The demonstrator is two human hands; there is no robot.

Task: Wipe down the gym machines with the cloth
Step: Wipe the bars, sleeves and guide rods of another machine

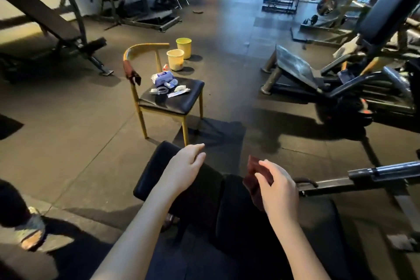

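Dark red cloth (253, 185), crumpled: pinched between thumb and fingers of the right hand (280, 193), above the black padded bench (156, 173) at lower centre.

Left hand (184, 166): released, fingers loosely extended, holds nothing. It sits over the bench's far end; contact with the pad cannot be told.

Beyond the bench, on the dark rubber floor (79, 143): 1 wooden-framed chair with black cushioned seat (181, 104). On the seat lie 1 blue-and-white packet (162, 76) and several small white items, too small to identify. A 2nd dark red cloth (130, 73) hangs over the left end of the chair's curved backrest.

Behind the chair, 2 plastic buckets stand just beside each other: cream bucket (175, 59) nearer, yellow-green bucket (184, 47) farther.

At right is a black leg machine with grey metal footplate (295, 66). At left is a black incline bench (45, 20), well apart from the chair.
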